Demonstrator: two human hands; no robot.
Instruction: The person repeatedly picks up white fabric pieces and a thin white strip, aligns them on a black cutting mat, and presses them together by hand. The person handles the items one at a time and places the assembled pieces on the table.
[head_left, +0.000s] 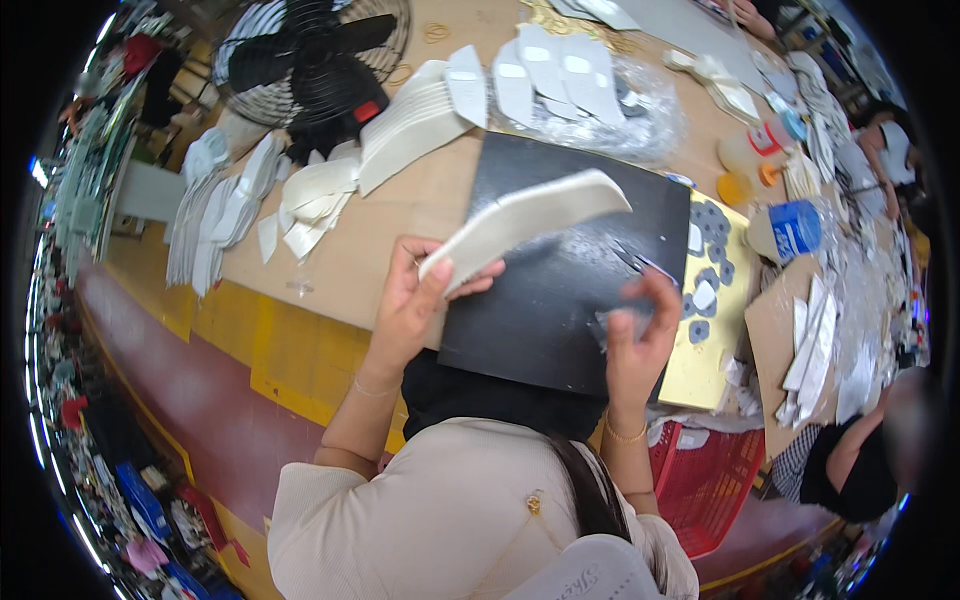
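Note:
My left hand (417, 295) grips one end of a long, curved, cream-coloured insole-shaped piece (540, 213), thumb on top and fingers beneath. The piece is held tilted above a black work mat (540, 330). My right hand (645, 340) hovers over the mat's right side, slightly blurred, with thumb and bent fingers apart. Close to its fingertips is a small pointed metal tool (632, 258), perhaps tweezers or snips. A translucent scrap shows beside the thumb, too blurred to make out. Beyond the mat, a fanned stack of similar cream pieces (410, 125) lies on the table.
A black fan (310, 60) stands at the far left. White pieces on plastic wrap (645, 110) lie behind the mat. To the right are a yellow board (720, 365) with grey patches, a blue-labelled jar (795, 228) and a bottle (765, 140). A red basket (705, 485) sits below.

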